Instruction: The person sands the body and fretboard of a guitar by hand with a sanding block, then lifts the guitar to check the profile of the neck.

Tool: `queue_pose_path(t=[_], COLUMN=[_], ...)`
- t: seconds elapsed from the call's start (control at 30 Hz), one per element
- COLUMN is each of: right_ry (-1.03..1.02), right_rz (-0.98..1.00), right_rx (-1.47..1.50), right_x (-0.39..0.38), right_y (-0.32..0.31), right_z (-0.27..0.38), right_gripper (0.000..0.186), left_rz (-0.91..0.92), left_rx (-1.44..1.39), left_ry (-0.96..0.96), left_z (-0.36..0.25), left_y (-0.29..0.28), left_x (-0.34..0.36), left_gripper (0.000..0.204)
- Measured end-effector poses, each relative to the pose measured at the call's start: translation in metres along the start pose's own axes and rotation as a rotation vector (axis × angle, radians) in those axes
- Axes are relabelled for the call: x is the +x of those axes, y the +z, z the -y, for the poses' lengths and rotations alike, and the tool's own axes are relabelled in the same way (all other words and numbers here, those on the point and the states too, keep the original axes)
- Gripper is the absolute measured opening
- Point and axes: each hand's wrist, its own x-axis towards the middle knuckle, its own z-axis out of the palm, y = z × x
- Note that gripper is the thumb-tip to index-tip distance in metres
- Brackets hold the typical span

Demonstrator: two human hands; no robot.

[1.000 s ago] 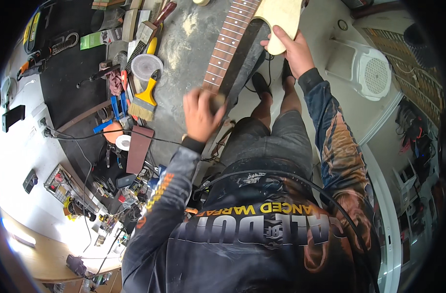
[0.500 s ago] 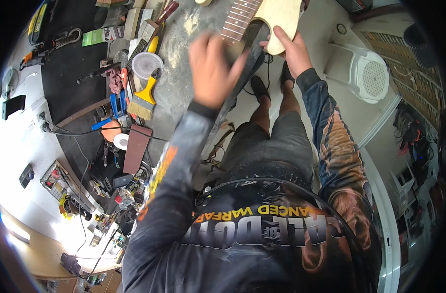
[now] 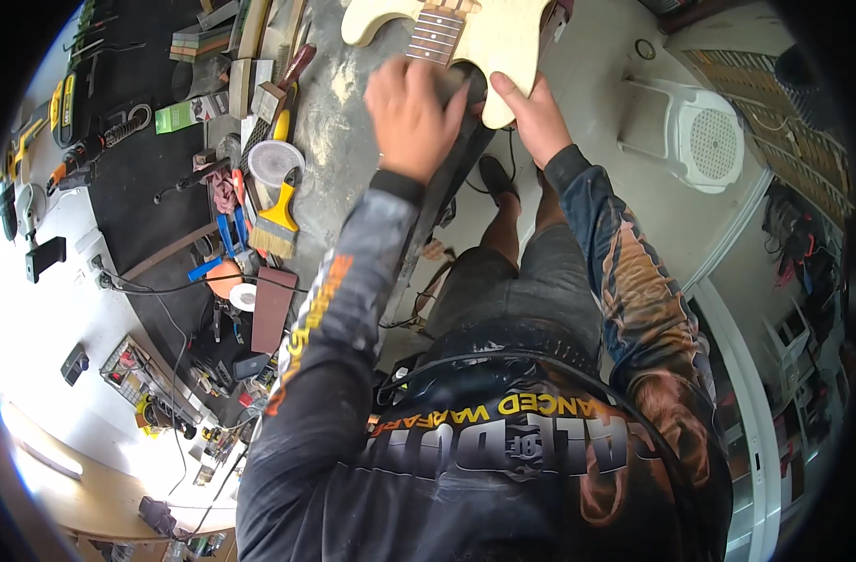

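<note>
A pale bare-wood electric guitar body (image 3: 520,33) lies at the top edge of the picture, its dark fretboard (image 3: 434,36) with light frets and dots beside the cutaway. My right hand (image 3: 533,117) is closed round the rounded horn, thumb on top of the wood. At the end of the fretboard is my left hand (image 3: 411,122), fingers curled in. Something brownish-grey and blurred shows at its fingertips, beside the cutaway; its kind is unclear.
A dusty grey bench (image 3: 339,108) runs along my left. On it lie a yellow-handled paintbrush (image 3: 276,225), a round translucent lid (image 3: 275,163) and a reddish-brown sheet (image 3: 274,311). A black cable (image 3: 147,288) crosses the bench. A white plastic stool (image 3: 712,145) stands at right.
The view has shifted, and more of the guitar body shows at the top. My left hand, smeared by motion before, is sharper now. The right hand keeps its grip on the horn.
</note>
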Motion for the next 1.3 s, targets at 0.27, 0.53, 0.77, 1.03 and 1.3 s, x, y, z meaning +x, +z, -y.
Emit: queue_pose_path(t=[0.27,0.53,0.77,1.03,1.3], right_ry=[0.175,0.137,0.142,0.197,0.107], right_rz=[0.010,0.033,0.047,0.022,0.015], right_rx=[0.056,0.124,0.025,0.085,-0.014], right_x=[-0.009,-0.006,-0.005,-0.005,-0.003], right_y=[0.017,0.002,0.009,0.002,0.000], right_z=[0.020,0.006,0.009,-0.006,-0.015], right_gripper=[0.055,0.059,0.057,0.069,0.072], left_rz=[-0.376,0.120,0.146,0.276,0.283], left_rx=[-0.346,-0.158,0.040,0.103,0.110], left_ry=[-0.034,-0.298,0.149,0.149,0.194], left_z=[-0.007,0.009,0.006,0.008,0.012], left_y=[0.020,-0.036,-0.001,-0.046,-0.030], left_x=[0.139,0.058,0.094,0.079,0.076], left_gripper=[0.054,0.056,0.048,0.041,0.042])
